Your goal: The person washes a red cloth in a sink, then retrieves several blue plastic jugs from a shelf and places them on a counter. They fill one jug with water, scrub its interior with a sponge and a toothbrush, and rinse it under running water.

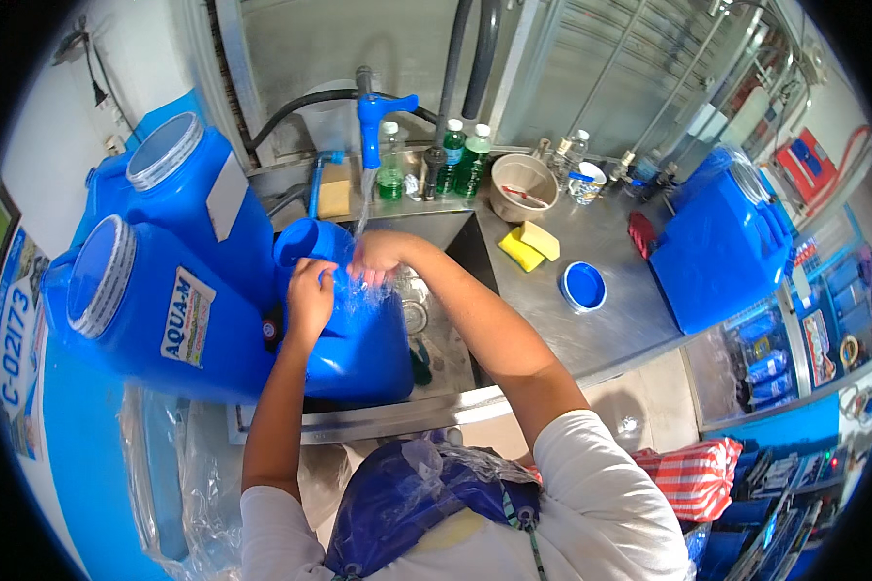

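A blue plastic water container [363, 367] sits in the stainless steel sink [447, 363], its round mouth [298, 243] uncapped. My left hand [311, 294] is at the container's top, just below the mouth, with its fingers bent; whether it grips the handle is hard to see. My right hand [379, 256] is over the container's top under running water, fingers curled down and splashed, and its grip is hidden. Above it, water runs from a blue faucet [370, 120].
At left stand blue containers with white-rimmed openings [105, 276] [167, 152]. On the counter [610, 319] are a blue cap [583, 286], sponges [527, 247], a beige bowl [522, 207], a mug [587, 183] and bottles of green liquid [472, 163]. Another blue container [719, 254] stands at right.
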### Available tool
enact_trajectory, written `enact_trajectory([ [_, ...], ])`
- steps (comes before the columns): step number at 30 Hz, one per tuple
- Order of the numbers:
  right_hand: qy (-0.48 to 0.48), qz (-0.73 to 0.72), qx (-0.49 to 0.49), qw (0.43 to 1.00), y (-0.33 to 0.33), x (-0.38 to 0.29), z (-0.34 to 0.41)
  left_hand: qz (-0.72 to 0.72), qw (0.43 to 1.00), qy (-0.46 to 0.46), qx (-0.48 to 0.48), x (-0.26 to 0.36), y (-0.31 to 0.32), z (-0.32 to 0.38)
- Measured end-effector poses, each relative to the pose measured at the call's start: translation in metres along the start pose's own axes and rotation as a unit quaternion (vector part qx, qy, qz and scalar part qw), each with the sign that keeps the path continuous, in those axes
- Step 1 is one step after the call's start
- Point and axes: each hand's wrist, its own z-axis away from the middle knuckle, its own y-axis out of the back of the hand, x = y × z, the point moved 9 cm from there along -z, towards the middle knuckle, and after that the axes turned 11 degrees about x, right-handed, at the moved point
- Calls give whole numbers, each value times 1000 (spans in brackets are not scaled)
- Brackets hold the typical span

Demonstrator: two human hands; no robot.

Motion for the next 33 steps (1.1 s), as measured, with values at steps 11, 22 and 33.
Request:
enact_trajectory([
  [11, 361, -460, 480, 654, 167, -94, 106, 601, 635, 438, -211, 2, -147, -43],
  [22, 219, -53, 524, 822, 76, -4, 190, 576, 695, 371, -218, 94, -192, 5],
  [33, -46, 51, 414, 908, 32, 311, 390, 354, 765, 229, -486, 243, -275, 132],
])
